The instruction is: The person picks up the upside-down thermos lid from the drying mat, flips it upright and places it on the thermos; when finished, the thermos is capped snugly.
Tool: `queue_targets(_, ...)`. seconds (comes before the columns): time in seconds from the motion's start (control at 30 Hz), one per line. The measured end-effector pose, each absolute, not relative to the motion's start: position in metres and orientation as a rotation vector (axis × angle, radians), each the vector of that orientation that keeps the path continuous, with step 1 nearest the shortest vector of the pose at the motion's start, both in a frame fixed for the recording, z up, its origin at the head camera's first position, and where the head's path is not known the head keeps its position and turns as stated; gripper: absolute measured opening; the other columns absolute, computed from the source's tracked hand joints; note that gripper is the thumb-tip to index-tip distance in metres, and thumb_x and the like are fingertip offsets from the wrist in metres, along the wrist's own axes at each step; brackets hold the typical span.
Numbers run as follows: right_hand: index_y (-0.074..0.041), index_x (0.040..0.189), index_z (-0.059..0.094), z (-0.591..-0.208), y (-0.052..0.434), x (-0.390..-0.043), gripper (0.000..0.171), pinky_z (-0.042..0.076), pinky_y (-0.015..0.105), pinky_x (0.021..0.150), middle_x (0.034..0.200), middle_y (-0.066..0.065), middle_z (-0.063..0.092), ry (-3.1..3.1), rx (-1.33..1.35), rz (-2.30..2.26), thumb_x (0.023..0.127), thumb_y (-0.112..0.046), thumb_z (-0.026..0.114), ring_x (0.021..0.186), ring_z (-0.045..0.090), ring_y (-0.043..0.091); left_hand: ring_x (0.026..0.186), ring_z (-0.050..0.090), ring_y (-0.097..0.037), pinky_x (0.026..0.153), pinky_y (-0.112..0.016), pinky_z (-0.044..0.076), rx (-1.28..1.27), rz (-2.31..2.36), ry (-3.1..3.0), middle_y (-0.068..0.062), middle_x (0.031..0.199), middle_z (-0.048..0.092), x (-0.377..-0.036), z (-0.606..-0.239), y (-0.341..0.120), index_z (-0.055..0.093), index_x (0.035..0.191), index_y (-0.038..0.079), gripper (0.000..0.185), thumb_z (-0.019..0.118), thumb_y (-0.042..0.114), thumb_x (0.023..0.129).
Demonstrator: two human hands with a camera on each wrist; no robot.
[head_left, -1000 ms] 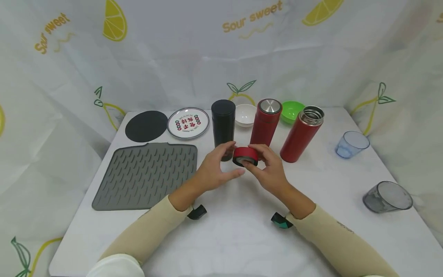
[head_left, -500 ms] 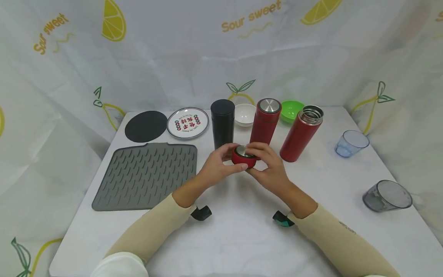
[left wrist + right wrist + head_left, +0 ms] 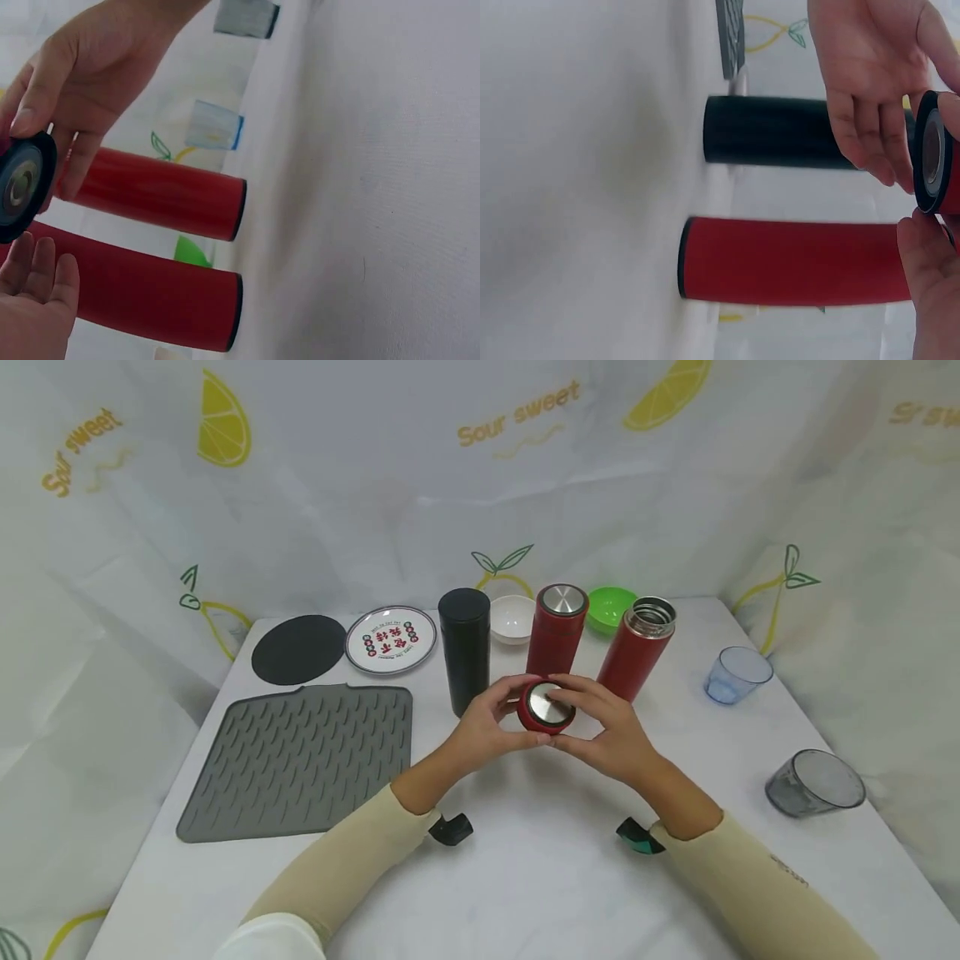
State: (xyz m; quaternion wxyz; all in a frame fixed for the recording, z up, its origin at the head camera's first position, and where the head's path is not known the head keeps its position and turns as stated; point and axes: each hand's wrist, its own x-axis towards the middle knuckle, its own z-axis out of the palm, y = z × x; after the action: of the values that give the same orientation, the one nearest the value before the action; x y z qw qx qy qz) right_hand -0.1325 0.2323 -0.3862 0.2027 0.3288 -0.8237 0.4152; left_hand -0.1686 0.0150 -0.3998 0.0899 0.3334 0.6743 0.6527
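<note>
Two bare hands, left hand (image 3: 487, 731) and right hand (image 3: 611, 735), emerge from snug beige sleeves (image 3: 352, 860); a small black device (image 3: 451, 828) sits at each wrist.

Red lid (image 3: 547, 706) with matt red wall, brushed metal top and black rim; red flasks (image 3: 557, 627) matt-coated, steel at the mouth; black flask (image 3: 463, 647) matt; grey drying mat (image 3: 300, 760) ribbed, rubbery; tumblers (image 3: 813, 782) clear plastic; backdrop (image 3: 375, 485) thin printed cloth.

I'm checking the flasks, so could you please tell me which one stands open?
The right-hand red metal flask: bare steel mouth, no lid, unlike the other two.
</note>
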Motion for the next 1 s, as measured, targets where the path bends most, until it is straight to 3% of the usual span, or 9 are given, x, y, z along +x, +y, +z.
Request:
queue_targets(0.13,-0.004,0.122,0.066,-0.379,0.251,-0.135,0.063,0.043,0.023,0.098,0.13,0.013,0.057,-2.238,0.877,1.108,0.063,0.001,0.088,0.12,0.053,0.026,0.12,0.051,-0.016,0.103,-0.034,0.041,1.038,1.984,1.996,-0.007,0.133,0.053,-0.173,-0.409,0.032,0.044,0.14,0.007,0.052,0.066,0.012,0.093)
queue_targets(0.27,0.003,0.118,0.065,-0.36,0.27,-0.137,0.053,0.041,0.022,0.099,0.127,0.021,0.058,-2.132,0.807,1.054,0.079,-0.029,0.083,0.12,0.052,0.026,0.112,0.057,-0.012,0.096,-0.027,0.046,1.186,1.902,2.185,-0.009,0.123,0.06,-0.173,-0.417,0.059,0.05,0.131,0.0,0.035,0.057,0.01,0.098)
queue_targets(0.37,0.01,0.114,0.064,-0.338,0.277,-0.136,0.064,0.043,0.02,0.096,0.122,0.028,0.058,-2.046,0.76,1.025,0.084,-0.046,0.072,0.117,0.053,0.025,0.114,0.057,-0.014,0.094,-0.024,0.046,1.3,1.759,2.346,-0.012,0.125,0.059,-0.171,-0.419,0.085,0.049,0.131,-0.002,0.041,0.062,0.008,0.094)
queue_targets(0.43,0.012,0.113,0.063,-0.325,0.28,-0.136,0.066,0.044,0.02,0.095,0.119,0.031,0.057,-2.001,0.729,1.036,0.084,-0.047,0.072,0.116,0.055,0.025,0.122,0.051,-0.014,0.098,-0.022,0.042,1.281,1.666,2.423,-0.01,0.133,0.053,-0.171,-0.42,0.104,0.042,0.138,0.001,0.053,0.066,0.013,0.093)
queue_targets(0.57,0.013,0.115,0.062,-0.308,0.288,-0.141,0.061,0.045,0.022,0.095,0.119,0.032,0.056,-1.978,0.648,1.063,0.084,-0.039,0.075,0.115,0.054,0.022,0.133,0.036,-0.007,0.104,-0.021,0.034,1.089,1.596,2.523,0.001,0.148,0.037,-0.174,-0.424,0.139,0.019,0.153,0.014,0.088,0.074,0.033,0.087)
queue_targets(0.7,0.011,0.119,0.061,-0.305,0.3,-0.149,0.049,0.045,0.024,0.096,0.123,0.028,0.056,-1.996,0.568,1.105,0.083,-0.017,0.078,0.115,0.054,0.02,0.132,0.029,-0.002,0.105,-0.025,0.034,0.902,1.651,2.6,0.009,0.148,0.03,-0.179,-0.426,0.164,0.011,0.155,0.024,0.104,0.08,0.042,0.079)
queue_targets(0.87,0.01,0.121,0.061,-0.307,0.308,-0.162,0.047,0.047,0.025,0.094,0.125,0.02,0.057,-1.968,0.485,1.234,0.076,0.01,0.074,0.115,0.053,0.023,0.128,0.033,-0.003,0.102,-0.027,0.039,0.727,1.824,2.63,0.007,0.142,0.036,-0.19,-0.424,0.18,0.021,0.151,0.021,0.094,0.08,0.039,0.08)
queue_targets(1.0,0.008,0.121,0.062,-0.31,0.31,-0.172,0.048,0.048,0.023,0.092,0.126,0.018,0.057,-1.999,0.436,1.257,0.075,0.016,0.072,0.115,0.052,0.022,0.123,0.038,-0.003,0.097,-0.025,0.041,0.64,1.935,2.59,0.005,0.137,0.041,-0.2,-0.423,0.184,0.028,0.147,0.02,0.082,0.078,0.035,0.083)
